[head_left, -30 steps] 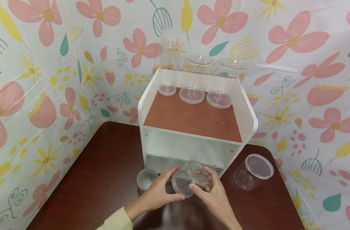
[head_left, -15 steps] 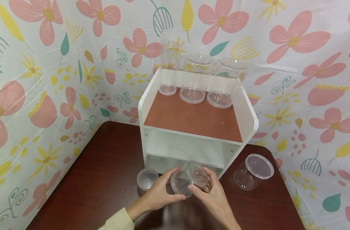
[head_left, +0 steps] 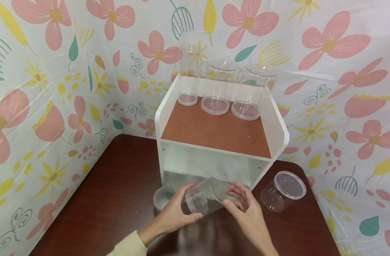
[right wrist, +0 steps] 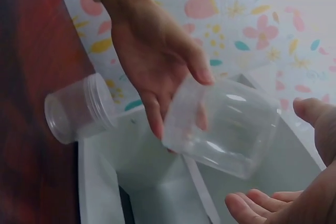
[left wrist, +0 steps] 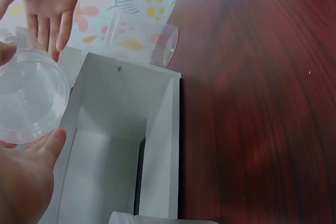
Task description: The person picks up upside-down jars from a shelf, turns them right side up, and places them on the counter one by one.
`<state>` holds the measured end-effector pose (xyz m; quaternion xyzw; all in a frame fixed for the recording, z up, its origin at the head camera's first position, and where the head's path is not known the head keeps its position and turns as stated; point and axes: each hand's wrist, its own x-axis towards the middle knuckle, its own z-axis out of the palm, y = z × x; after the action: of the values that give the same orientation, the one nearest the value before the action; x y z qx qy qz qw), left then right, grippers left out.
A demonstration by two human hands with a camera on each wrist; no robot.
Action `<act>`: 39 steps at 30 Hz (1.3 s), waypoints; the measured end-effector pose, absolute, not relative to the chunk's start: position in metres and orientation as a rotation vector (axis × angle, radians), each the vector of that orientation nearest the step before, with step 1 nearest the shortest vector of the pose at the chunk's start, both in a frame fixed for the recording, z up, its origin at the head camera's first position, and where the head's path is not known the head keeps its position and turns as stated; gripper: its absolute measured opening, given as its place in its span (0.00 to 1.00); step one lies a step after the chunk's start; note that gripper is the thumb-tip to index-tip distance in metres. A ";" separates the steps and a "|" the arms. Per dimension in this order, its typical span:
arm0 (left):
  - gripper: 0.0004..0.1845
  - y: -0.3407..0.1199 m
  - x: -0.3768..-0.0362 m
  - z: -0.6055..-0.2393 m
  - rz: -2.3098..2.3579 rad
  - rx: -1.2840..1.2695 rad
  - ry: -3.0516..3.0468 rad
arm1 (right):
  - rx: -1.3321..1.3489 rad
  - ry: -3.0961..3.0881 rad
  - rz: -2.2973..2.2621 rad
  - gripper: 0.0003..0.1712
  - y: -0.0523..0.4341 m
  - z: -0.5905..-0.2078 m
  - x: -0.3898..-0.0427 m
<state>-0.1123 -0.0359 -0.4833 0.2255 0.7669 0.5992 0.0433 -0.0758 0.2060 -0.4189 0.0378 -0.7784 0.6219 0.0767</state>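
Note:
My left hand (head_left: 175,211) grips a clear plastic jar (head_left: 207,193) by its ridged end, thumb on one side and fingers on the other. The jar is tilted above the table, in front of the small white shelf unit (head_left: 214,156). My right hand (head_left: 247,211) is by the jar's other end with fingers and thumb spread. In the right wrist view a gap shows between the right hand (right wrist: 294,182) and the jar (right wrist: 226,124). The left wrist view shows the jar's round end (left wrist: 31,98) close up.
Three tall clear jars (head_left: 215,106) stand along the back of the shelf unit's brown top. A lidded clear jar (head_left: 283,192) stands on the dark wooden table (head_left: 118,192) at right. Another clear container (head_left: 164,197) is left of the left hand. Flower-patterned cloth (head_left: 86,71) surrounds the table.
My right hand has let go of the jar and moved slightly right, fingers spreading. The left hand still holds the jar, now shifted a little left and turned more sideways.

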 end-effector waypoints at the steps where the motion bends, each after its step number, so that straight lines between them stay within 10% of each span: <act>1: 0.49 -0.037 -0.112 -0.483 1.830 0.682 2.347 | 0.115 -2.318 1.859 0.35 0.208 -0.418 -0.076; 39: 0.50 -0.067 -0.110 -0.470 1.747 0.645 2.440 | -0.145 -2.251 1.125 0.23 0.267 -0.398 -0.124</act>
<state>-0.1103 -0.0665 -0.4704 0.2100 0.7944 0.5688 0.0360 -0.1244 0.2669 -0.3982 -0.0548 -0.8503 0.4249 0.3058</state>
